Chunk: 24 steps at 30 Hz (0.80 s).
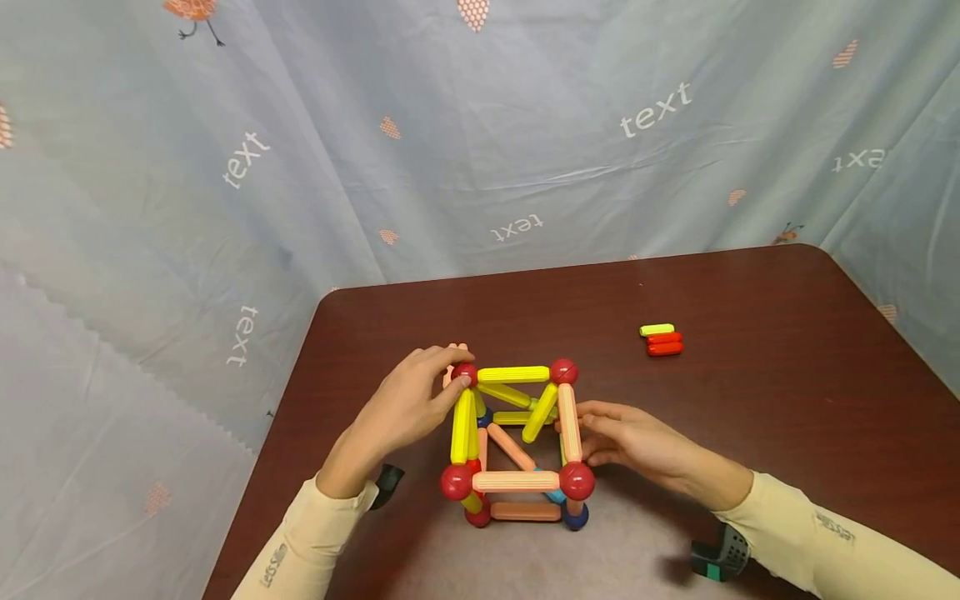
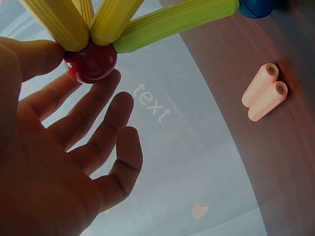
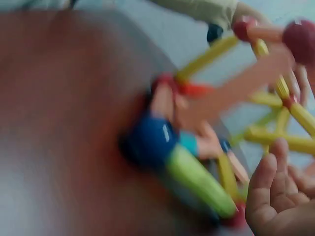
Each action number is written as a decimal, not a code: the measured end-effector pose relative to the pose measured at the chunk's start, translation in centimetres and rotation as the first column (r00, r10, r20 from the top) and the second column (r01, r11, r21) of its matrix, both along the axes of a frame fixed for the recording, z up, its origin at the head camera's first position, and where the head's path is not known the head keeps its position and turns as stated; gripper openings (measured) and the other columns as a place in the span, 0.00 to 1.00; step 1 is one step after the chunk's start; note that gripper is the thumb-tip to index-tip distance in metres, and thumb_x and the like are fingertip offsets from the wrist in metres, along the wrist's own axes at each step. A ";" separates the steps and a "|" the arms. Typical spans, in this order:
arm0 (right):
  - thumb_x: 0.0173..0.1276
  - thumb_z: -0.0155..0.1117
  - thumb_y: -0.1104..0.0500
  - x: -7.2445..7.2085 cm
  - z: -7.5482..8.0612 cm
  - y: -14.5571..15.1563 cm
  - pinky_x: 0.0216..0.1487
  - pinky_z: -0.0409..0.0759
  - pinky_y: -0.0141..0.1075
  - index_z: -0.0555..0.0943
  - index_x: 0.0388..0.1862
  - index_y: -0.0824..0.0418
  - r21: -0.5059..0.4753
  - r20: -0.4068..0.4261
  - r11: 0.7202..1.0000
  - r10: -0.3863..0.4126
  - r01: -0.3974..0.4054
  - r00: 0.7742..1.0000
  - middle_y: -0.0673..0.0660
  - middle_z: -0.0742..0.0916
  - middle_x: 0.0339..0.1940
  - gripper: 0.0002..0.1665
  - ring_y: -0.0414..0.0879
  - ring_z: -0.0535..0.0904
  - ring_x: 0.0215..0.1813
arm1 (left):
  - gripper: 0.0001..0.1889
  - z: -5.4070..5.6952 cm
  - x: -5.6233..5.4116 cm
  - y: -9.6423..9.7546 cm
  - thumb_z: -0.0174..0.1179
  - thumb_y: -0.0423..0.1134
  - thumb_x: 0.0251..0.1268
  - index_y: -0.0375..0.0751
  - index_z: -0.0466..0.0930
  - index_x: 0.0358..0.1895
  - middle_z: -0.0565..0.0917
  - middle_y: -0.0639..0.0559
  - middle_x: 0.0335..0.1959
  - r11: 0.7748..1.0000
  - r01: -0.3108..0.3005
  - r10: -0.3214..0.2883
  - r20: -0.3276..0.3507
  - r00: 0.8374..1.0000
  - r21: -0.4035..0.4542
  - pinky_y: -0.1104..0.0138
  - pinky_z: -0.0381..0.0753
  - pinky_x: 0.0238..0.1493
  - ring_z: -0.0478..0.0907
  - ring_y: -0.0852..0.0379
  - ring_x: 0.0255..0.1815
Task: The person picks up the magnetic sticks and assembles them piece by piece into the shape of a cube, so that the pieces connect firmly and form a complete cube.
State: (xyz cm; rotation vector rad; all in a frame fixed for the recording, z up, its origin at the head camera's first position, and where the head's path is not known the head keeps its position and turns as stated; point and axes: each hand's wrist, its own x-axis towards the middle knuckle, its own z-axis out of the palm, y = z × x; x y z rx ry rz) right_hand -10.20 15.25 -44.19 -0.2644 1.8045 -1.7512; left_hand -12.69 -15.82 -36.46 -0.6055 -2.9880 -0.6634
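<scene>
A cube-like frame of magnetic rods and balls [image 1: 516,482] stands on the table between both hands. My left hand [image 1: 401,404] pinches the red ball [image 2: 91,63] at its upper far-left corner between thumb and fingertips; yellow rods and a lime rod meet at that ball in the left wrist view. Beside the frame's right side is my right hand [image 1: 648,442], its fingers loosely bent and nothing visibly gripped. A short yellow rod [image 1: 540,414] slants down from the upper far-right red ball [image 1: 564,372]. At the base, a blue ball [image 3: 152,141] looks blurred in the right wrist view.
Two loose pink rods [image 2: 266,92] lie on the table behind the left hand. Farther right, a lime rod [image 1: 657,330] and two red rods [image 1: 665,349] lie side by side. A patterned curtain [image 1: 517,150] hangs past the dark table's [image 1: 780,350] far and left edges.
</scene>
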 end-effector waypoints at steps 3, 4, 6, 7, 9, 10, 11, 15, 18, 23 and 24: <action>0.80 0.57 0.55 -1.8 0.4 2.5 0.46 0.83 0.36 0.76 0.65 0.68 0.205 -0.268 0.977 -0.007 0.064 0.963 0.64 0.87 0.54 0.23 0.50 0.83 0.44 | 0.16 0.0 0.0 0.0 0.64 0.45 0.71 0.46 0.83 0.58 0.85 0.50 0.58 1.000 -0.002 0.002 0.003 1.000 0.007 0.50 0.80 0.62 0.77 0.46 0.62; 0.78 0.59 0.56 -2.7 0.5 3.6 0.45 0.83 0.36 0.78 0.62 0.67 0.287 -0.371 0.951 -0.002 0.117 0.928 0.63 0.88 0.51 0.20 0.50 0.83 0.44 | 0.16 0.0 0.0 0.0 0.64 0.45 0.71 0.46 0.83 0.58 0.85 0.50 0.58 1.000 -0.003 0.003 0.005 1.000 0.008 0.50 0.80 0.61 0.77 0.46 0.61; 0.76 0.62 0.57 -4.5 0.8 5.9 0.43 0.82 0.37 0.82 0.58 0.63 0.434 -0.518 0.870 0.029 0.233 0.855 0.61 0.89 0.49 0.17 0.50 0.84 0.44 | 0.16 0.0 0.0 0.0 0.64 0.45 0.71 0.46 0.83 0.58 0.85 0.50 0.57 1.000 -0.005 0.005 0.010 1.000 0.008 0.50 0.80 0.60 0.77 0.47 0.61; 0.75 0.63 0.57 -5.4 0.8 7.0 0.43 0.81 0.38 0.83 0.56 0.62 0.491 -0.563 0.824 0.053 0.283 0.825 0.60 0.89 0.49 0.15 0.50 0.84 0.45 | 0.16 0.0 0.0 -0.1 0.64 0.45 0.71 0.46 0.83 0.58 0.85 0.50 0.57 1.000 -0.005 0.005 0.009 1.000 0.008 0.50 0.81 0.60 0.78 0.47 0.60; 0.73 0.66 0.58 -6.9 0.4 8.7 0.44 0.80 0.43 0.84 0.54 0.61 0.590 -0.625 0.723 0.129 0.358 0.770 0.59 0.88 0.49 0.14 0.51 0.84 0.46 | 0.16 -0.1 0.0 -0.1 0.64 0.45 0.71 0.47 0.83 0.58 0.85 0.50 0.57 1.000 -0.003 0.003 0.011 1.000 0.004 0.50 0.80 0.61 0.77 0.47 0.62; 0.72 0.67 0.59 -7.5 0.1 9.4 0.45 0.81 0.46 0.84 0.54 0.62 0.625 -0.635 0.684 0.166 0.376 0.754 0.60 0.88 0.49 0.14 0.53 0.84 0.46 | 0.16 -0.1 -0.1 -0.2 0.63 0.45 0.72 0.47 0.83 0.58 0.85 0.50 0.58 1.000 0.001 -0.001 0.010 1.000 0.006 0.50 0.80 0.62 0.77 0.46 0.63; 0.70 0.68 0.60 -8.1 -0.2 9.9 0.46 0.81 0.49 0.84 0.54 0.62 0.656 -0.639 0.650 0.209 0.383 0.740 0.61 0.88 0.50 0.15 0.55 0.84 0.48 | 0.16 -0.1 -0.1 -0.2 0.63 0.45 0.72 0.46 0.83 0.58 0.85 0.50 0.58 1.000 0.005 -0.005 0.009 1.000 0.007 0.50 0.80 0.62 0.77 0.46 0.65; 0.65 0.73 0.62 -9.4 -1.8 10.7 0.51 0.82 0.55 0.85 0.52 0.64 0.725 -0.658 0.548 0.373 0.418 0.654 0.63 0.86 0.50 0.16 0.60 0.83 0.51 | 0.16 -0.1 -0.2 -0.2 0.63 0.44 0.72 0.45 0.83 0.58 0.84 0.50 0.59 1.000 0.015 -0.015 0.008 1.000 0.013 0.50 0.79 0.64 0.75 0.46 0.70; 0.62 0.74 0.63 -9.8 -2.6 10.5 0.49 0.83 0.53 0.86 0.50 0.64 0.735 -0.670 0.510 0.444 0.447 0.595 0.64 0.86 0.49 0.17 0.60 0.82 0.48 | 0.16 -0.1 -0.2 -0.2 0.63 0.44 0.72 0.45 0.83 0.58 0.85 0.50 0.59 1.000 0.017 -0.018 0.008 1.000 0.014 0.50 0.79 0.63 0.75 0.46 0.70; 0.59 0.77 0.63 -9.7 -3.0 9.9 0.42 0.83 0.50 0.86 0.46 0.64 0.726 -0.688 0.477 0.510 0.496 0.516 0.64 0.87 0.46 0.16 0.58 0.80 0.41 | 0.15 -0.1 -0.2 -0.2 0.63 0.44 0.72 0.45 0.83 0.58 0.85 0.50 0.57 1.000 0.023 -0.023 0.006 1.000 0.017 0.51 0.80 0.61 0.76 0.46 0.68; 0.59 0.77 0.63 -9.7 -3.0 9.7 0.41 0.82 0.49 0.86 0.45 0.64 0.724 -0.689 0.472 0.523 0.503 0.502 0.63 0.87 0.45 0.16 0.57 0.79 0.40 | 0.15 0.0 -0.2 -0.2 0.63 0.44 0.72 0.45 0.83 0.58 0.85 0.50 0.57 1.000 0.023 -0.023 0.008 1.000 0.018 0.51 0.80 0.61 0.76 0.46 0.68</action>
